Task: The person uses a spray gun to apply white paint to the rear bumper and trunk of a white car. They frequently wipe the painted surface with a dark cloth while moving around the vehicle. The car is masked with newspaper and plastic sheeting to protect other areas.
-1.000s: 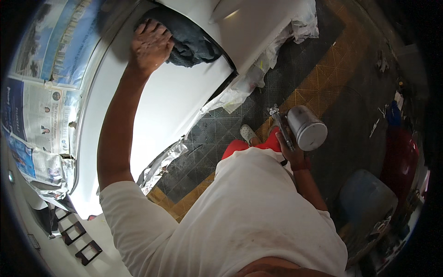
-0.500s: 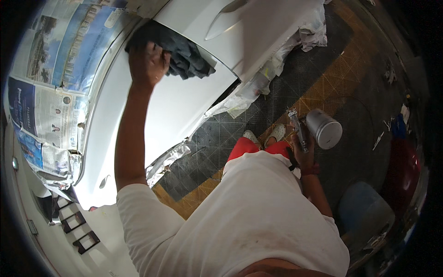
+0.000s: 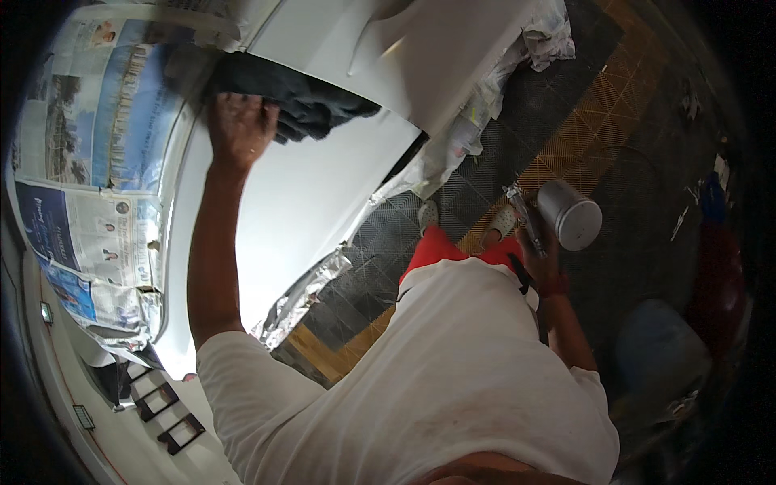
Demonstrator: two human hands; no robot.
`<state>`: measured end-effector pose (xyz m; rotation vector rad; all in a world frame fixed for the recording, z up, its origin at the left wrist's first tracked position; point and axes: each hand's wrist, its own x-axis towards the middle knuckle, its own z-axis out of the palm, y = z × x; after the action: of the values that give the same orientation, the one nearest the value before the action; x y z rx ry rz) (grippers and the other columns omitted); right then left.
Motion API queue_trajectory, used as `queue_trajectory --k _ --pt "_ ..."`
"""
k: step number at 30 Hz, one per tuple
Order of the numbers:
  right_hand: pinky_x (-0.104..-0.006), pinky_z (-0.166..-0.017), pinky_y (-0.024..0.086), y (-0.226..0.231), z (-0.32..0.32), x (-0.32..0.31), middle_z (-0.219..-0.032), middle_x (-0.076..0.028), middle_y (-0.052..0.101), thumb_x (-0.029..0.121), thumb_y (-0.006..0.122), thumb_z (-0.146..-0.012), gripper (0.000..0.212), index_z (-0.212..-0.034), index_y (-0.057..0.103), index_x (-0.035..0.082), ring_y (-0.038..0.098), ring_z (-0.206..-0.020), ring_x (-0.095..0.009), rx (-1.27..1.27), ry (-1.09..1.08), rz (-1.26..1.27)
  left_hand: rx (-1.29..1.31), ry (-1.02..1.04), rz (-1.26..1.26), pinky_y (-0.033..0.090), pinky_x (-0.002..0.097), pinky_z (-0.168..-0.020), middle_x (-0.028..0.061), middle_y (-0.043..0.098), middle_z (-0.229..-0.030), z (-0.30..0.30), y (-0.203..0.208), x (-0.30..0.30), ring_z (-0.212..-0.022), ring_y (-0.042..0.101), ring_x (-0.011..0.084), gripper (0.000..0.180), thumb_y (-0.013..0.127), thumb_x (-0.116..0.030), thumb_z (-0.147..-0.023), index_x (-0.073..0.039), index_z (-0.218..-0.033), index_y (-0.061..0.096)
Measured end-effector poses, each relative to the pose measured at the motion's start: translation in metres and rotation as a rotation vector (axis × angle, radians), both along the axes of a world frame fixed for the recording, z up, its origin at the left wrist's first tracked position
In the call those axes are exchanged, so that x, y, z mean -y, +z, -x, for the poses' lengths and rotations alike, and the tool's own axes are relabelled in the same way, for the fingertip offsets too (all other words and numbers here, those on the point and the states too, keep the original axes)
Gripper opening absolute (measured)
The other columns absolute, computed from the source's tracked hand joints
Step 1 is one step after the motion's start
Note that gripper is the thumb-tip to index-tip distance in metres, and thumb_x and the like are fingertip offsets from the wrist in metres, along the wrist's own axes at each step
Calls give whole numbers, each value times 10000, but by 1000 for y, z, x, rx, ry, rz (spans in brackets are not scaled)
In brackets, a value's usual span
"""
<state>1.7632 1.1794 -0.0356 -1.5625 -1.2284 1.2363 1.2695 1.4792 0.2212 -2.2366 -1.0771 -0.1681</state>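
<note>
A dark grey cloth [image 3: 303, 101] lies spread across the upper part of a white car body panel [image 3: 315, 190], by the seam with the adjoining panel. My left hand [image 3: 241, 133] holds the cloth at its left end, with the fingers pressed onto it against the panel. Low at my right side, my right hand [image 3: 543, 257] is wrapped round the handle of a metal spray gun [image 3: 527, 220]. The gun's grey cylindrical cup [image 3: 571, 217] sticks out to the right, away from the car. Part of the right hand's grip is hidden behind the gun.
Newspaper masking [image 3: 129, 145] covers the car's left section. Crumpled masking film [image 3: 440, 166] hangs along its lower edge. A patterned black and tan floor [image 3: 582, 137] spreads under my feet. A bluish container [image 3: 663, 347] and a red object [image 3: 715, 283] stand at the right.
My left hand has moved slightly left and down, its fingers now flatter on the cloth. The cloth lies more spread out. The right hand still holds the spray gun. The view has shifted a little.
</note>
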Motion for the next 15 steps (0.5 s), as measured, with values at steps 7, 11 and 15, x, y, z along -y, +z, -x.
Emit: queue_trajectory --k 7,11,15 --pt "-362 -858 535 30 74 -10 -1210 -92 690 141 663 -1003 383 -1372 621 47 630 -946 -186 153 -106 -110 -107 -255 -14 442 466 -874 76 646 -816 -18 -8 6 -848 612 275 222 687 -331 -926 -117 -879 724" --pt "-459 -973 530 8 111 -8 -1200 -116 728 305 756 -959 401 -1301 692 105 675 -1105 -291 524 -135 -211 -134 -281 100 432 457 -848 51 654 -853 -23 -25 17 -913 619 261 196 737 -319 -887 -123 -882 740" --pt "-489 -1007 534 10 132 -17 -1287 -149 687 381 783 -937 500 -1380 652 190 661 -1193 -345 675 -68 -312 -60 -135 118 488 462 -957 12 706 -1060 -12 -21 32 -1055 653 243 166 755 -329 -868 -173 -925 755"
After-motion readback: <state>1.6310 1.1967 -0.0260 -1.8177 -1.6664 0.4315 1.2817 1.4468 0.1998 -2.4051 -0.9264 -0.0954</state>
